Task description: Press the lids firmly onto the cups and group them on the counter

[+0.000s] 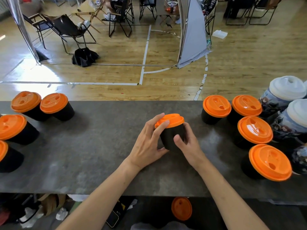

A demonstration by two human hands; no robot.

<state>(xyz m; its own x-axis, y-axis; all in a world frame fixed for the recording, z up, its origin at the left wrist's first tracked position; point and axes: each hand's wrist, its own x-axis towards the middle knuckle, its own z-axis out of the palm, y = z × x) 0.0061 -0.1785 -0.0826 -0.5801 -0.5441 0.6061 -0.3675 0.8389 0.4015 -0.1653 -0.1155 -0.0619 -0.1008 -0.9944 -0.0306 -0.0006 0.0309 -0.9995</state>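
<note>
A black cup (171,138) with an orange lid (172,121) stands in the middle of the dark counter (99,146). My left hand (149,143) grips it from the left, fingertips on the lid's rim. My right hand (187,143) wraps round the cup's right side, thumb on its front. Several lidded black cups (216,107) are grouped at the right. Several more lidded cups (54,105) stand at the left edge.
Tall patterned cups with white lids (285,90) stand at the far right. A loose orange lid (181,208) lies below the counter's near edge, beside a phone (114,216). Beyond the counter is a wooden floor with folding chairs.
</note>
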